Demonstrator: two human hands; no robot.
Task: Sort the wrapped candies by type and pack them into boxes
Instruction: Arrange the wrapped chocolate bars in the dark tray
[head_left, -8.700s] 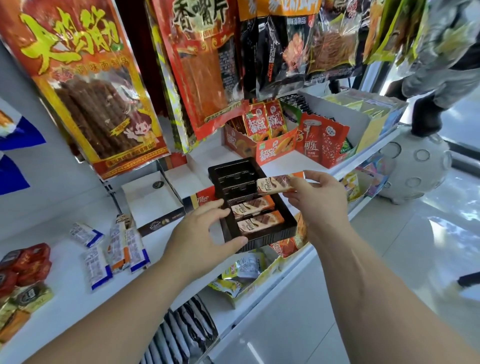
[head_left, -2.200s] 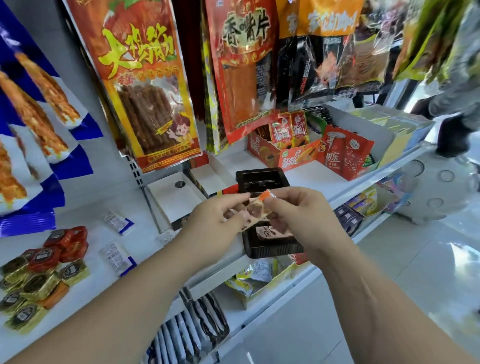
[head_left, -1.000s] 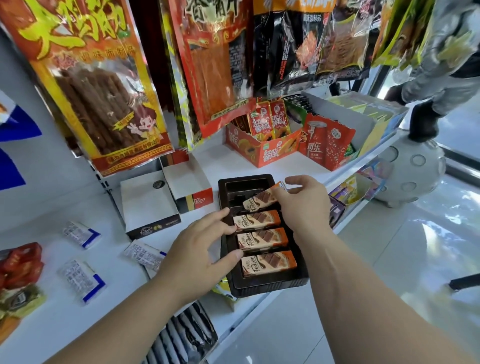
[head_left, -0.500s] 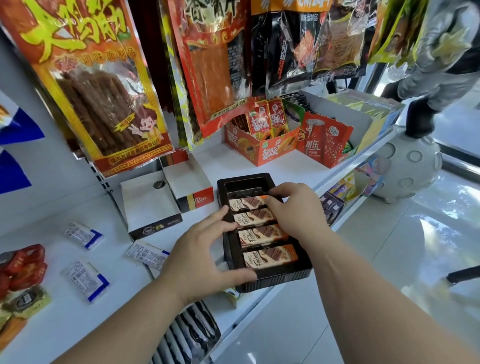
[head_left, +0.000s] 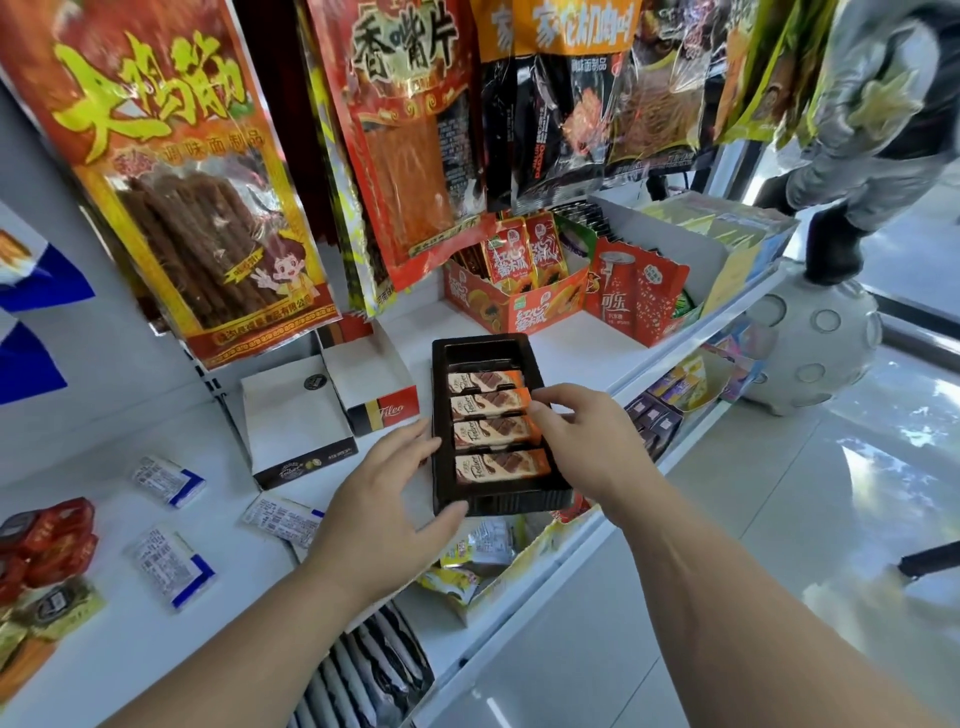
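A person stands at a long white shop shelf (head_left: 571, 353), both bare arms reaching in beneath a row of large hanging red-and-yellow plastic snack bags (head_left: 171, 171). At the shelf's front edge lies a black rectangular plastic tray (head_left: 498, 501) divided into crosswise slots. To its left are two open white cardboard boxes (head_left: 293, 426), side by side.

The left hand (head_left: 384, 514) lies against the tray's left side with fingers straight and spread, its thumb at the near left corner. The right hand (head_left: 587, 441) hovers over the tray's right side, fingers gently bent, the fingertips (head_left: 540, 413) touching the orange ends of the middle bars. The two hands are apart, one on each side of the tray.

Four brown-and-orange wrapped chocolate bars (head_left: 493, 431) lie flat in the tray, one per slot, parallel and stacked front to back. The farthest slot shows only black plastic.

Further left on the shelf, three small white-and-blue wrapped candies (head_left: 171, 566) lie loose and well apart. A cluster of small red wrapped candies (head_left: 57, 540) sits at the far left edge.
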